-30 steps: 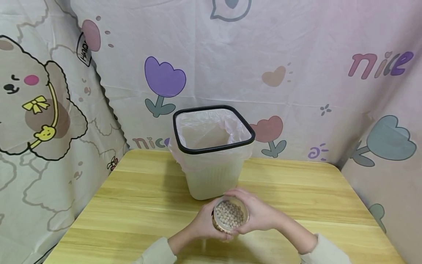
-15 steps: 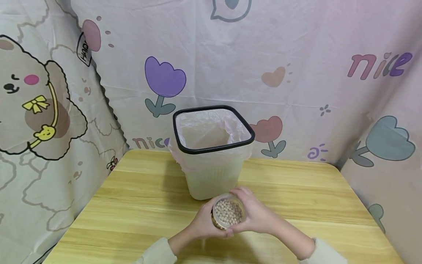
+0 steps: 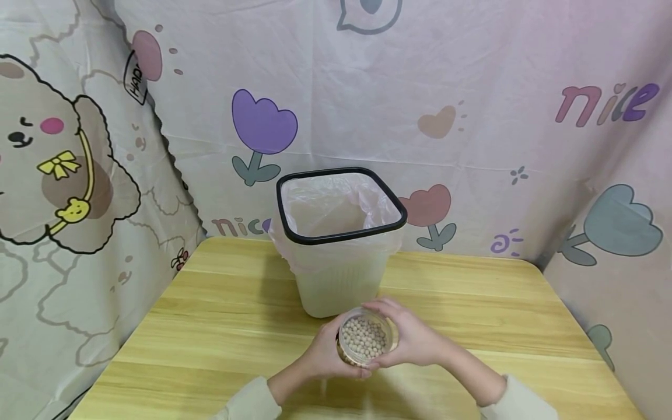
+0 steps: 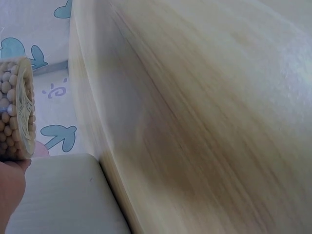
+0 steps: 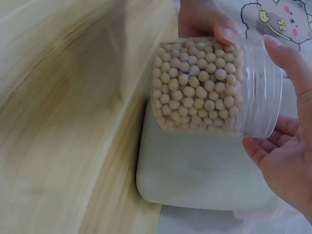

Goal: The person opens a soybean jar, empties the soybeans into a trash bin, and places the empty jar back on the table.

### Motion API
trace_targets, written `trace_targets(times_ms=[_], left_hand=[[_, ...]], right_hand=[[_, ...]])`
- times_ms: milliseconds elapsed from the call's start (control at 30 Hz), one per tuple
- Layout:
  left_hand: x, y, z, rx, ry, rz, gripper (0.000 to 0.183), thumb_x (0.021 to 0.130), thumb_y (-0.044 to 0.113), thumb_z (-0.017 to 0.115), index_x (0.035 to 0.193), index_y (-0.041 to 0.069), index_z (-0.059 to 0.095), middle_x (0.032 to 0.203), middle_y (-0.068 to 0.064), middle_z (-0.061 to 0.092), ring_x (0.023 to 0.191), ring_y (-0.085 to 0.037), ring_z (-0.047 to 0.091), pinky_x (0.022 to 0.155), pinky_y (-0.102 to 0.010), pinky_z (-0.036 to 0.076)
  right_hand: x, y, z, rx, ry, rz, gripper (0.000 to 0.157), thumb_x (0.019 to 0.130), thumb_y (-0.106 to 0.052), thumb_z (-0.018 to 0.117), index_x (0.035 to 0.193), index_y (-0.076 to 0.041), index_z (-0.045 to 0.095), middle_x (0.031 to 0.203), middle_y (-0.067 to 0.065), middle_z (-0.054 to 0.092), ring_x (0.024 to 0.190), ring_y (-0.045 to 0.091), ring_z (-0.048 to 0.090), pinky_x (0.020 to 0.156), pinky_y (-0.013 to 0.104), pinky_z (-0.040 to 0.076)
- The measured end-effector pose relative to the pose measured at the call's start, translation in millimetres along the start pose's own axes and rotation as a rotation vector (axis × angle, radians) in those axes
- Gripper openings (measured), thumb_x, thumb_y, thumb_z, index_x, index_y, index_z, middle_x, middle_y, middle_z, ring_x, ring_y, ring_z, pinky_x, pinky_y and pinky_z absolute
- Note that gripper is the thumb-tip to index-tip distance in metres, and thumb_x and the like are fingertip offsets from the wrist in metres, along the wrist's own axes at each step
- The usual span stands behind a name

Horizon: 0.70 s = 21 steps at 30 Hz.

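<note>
A clear plastic jar (image 3: 364, 339) full of round beige balls is held upright above the table, just in front of the bin. My left hand (image 3: 326, 353) grips its body from the left. From the right, my right hand (image 3: 415, 338) holds the clear lid (image 5: 263, 90), with thumb and fingers spread to opposite sides of its rim and a gap at the palm. The balls (image 5: 195, 87) fill most of the jar below the lid in the right wrist view. Only part of the jar (image 4: 14, 109) and a bit of the left hand (image 4: 10, 187) show in the left wrist view.
Behind the jar stands a whitish bin (image 3: 341, 283) with a black rim frame (image 3: 343, 238) and a thin pale pink liner (image 3: 325, 192). The wooden table (image 3: 220, 326) ends at a printed cloth backdrop (image 3: 357, 105), which also hangs along both sides.
My right hand has shifted round the lid, closing in on it and then loosening to leave a gap at the palm. My left hand and the bin stay nearly still.
</note>
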State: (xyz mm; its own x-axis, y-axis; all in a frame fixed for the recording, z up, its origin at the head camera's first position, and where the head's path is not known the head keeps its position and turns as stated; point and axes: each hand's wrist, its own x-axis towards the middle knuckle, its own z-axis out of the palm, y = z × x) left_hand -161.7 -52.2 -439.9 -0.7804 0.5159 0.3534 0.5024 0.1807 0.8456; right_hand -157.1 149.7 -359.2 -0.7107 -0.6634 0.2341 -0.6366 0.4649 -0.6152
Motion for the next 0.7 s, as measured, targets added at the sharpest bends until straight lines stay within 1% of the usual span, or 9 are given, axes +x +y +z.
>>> trace_targets(times_ms=[100,200,333,433,500,567,700], left_hand=[[-0.4,-2.1,0.2,0.013,-0.018,0.033,0.090,0.059,0.028,0.083,0.134,0.014,0.034,0.125,-0.004,0.052,0.110,-0.017,0.053,0.093,-0.030,0.047],[-2.6,-3.1,0.9,0.021,-0.014,0.008,0.090,0.058,0.029,0.083,0.133,0.014,0.036,0.123,-0.004,0.053,0.109,-0.016,0.053,0.092,-0.029,0.048],[-6.0,-2.8,0.2,0.027,0.037,-0.045,0.089,0.056,0.032,0.084,0.131,0.014,0.039,0.120,-0.001,0.055,0.106,-0.015,0.054,0.091,-0.028,0.048],[-6.8,-3.5,-1.9,0.037,0.086,-0.036,0.090,0.055,0.033,0.084,0.131,0.015,0.040,0.119,-0.002,0.056,0.106,-0.015,0.055,0.091,-0.030,0.048],[-7.3,-4.2,-3.9,0.038,0.113,-0.024,0.089,0.055,0.033,0.084,0.130,0.015,0.040,0.120,-0.004,0.056,0.106,-0.016,0.056,0.091,-0.031,0.048],[-8.2,-4.5,-6.3,0.032,0.140,-0.026,0.089,0.055,0.031,0.085,0.130,0.016,0.041,0.121,-0.005,0.056,0.107,-0.018,0.056,0.092,-0.032,0.048],[-12.4,-3.5,-11.6,0.025,0.185,-0.091,0.089,0.053,0.028,0.085,0.130,0.016,0.041,0.122,-0.004,0.055,0.107,-0.020,0.056,0.092,-0.030,0.048]], right_hand=[[-0.6,0.2,-4.5,-0.004,-0.005,0.009,0.084,0.060,-0.028,0.081,0.130,-0.005,0.042,0.130,0.008,0.048,0.115,0.026,0.049,0.093,0.046,0.045],[-1.1,0.9,-7.6,-0.019,0.009,0.011,0.084,0.059,-0.029,0.081,0.130,-0.005,0.042,0.131,0.009,0.048,0.115,0.026,0.049,0.093,0.043,0.046],[-1.9,3.0,-8.7,-0.036,0.039,-0.001,0.086,0.059,-0.032,0.081,0.129,-0.002,0.043,0.128,0.011,0.049,0.114,0.029,0.049,0.092,0.041,0.047],[-3.5,5.5,-7.9,-0.045,0.068,0.005,0.087,0.058,-0.035,0.081,0.129,-0.001,0.043,0.127,0.014,0.049,0.114,0.031,0.049,0.092,0.041,0.047],[-4.8,7.7,-7.2,-0.053,0.092,0.018,0.089,0.057,-0.037,0.081,0.129,0.000,0.044,0.127,0.015,0.048,0.113,0.032,0.049,0.092,0.042,0.047],[-6.6,10.0,-6.4,-0.061,0.122,0.039,0.091,0.055,-0.038,0.082,0.128,0.000,0.044,0.127,0.017,0.048,0.113,0.032,0.049,0.092,0.044,0.047],[-10.9,14.8,-4.7,-0.081,0.187,0.082,0.092,0.052,-0.037,0.083,0.127,0.001,0.045,0.128,0.018,0.048,0.113,0.034,0.049,0.092,0.047,0.046]])
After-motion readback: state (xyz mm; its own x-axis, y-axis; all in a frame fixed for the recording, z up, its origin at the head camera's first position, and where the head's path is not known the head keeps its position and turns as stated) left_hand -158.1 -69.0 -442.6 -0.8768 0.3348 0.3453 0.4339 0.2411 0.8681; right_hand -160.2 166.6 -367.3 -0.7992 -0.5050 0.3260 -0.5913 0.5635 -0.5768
